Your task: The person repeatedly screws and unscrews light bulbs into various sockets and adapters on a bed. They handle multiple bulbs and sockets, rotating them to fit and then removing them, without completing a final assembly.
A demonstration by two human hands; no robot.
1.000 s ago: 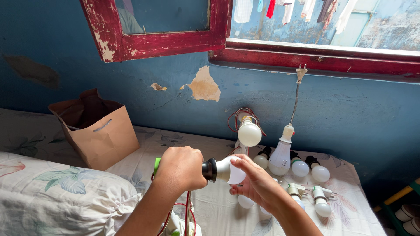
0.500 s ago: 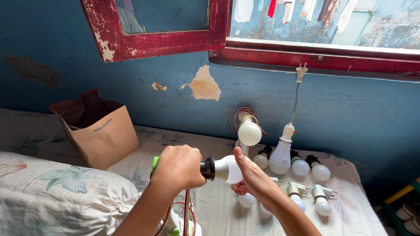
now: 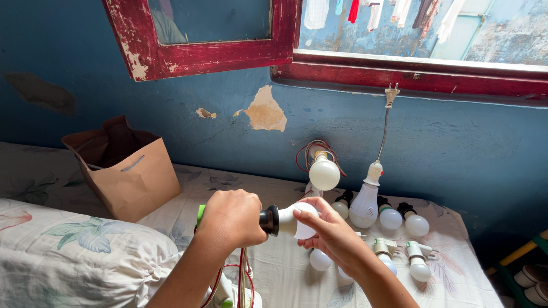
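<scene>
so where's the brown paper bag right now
In the head view the brown paper bag stands at the left against the blue wall, on the floral bedsheet, beyond the left hand.

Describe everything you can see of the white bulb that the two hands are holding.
The white bulb has a smooth rounded dome, matte and plastic-looking, narrowing into a white neck that sits in a black socket. It is unlit and lies on its side, dome pointing to the right, held in the air above the flowered bedsheet. The right hand cups the dome, with fingers over its top and underside. The left hand is closed around the part behind the socket, so the bulb's base cannot be seen.
</scene>
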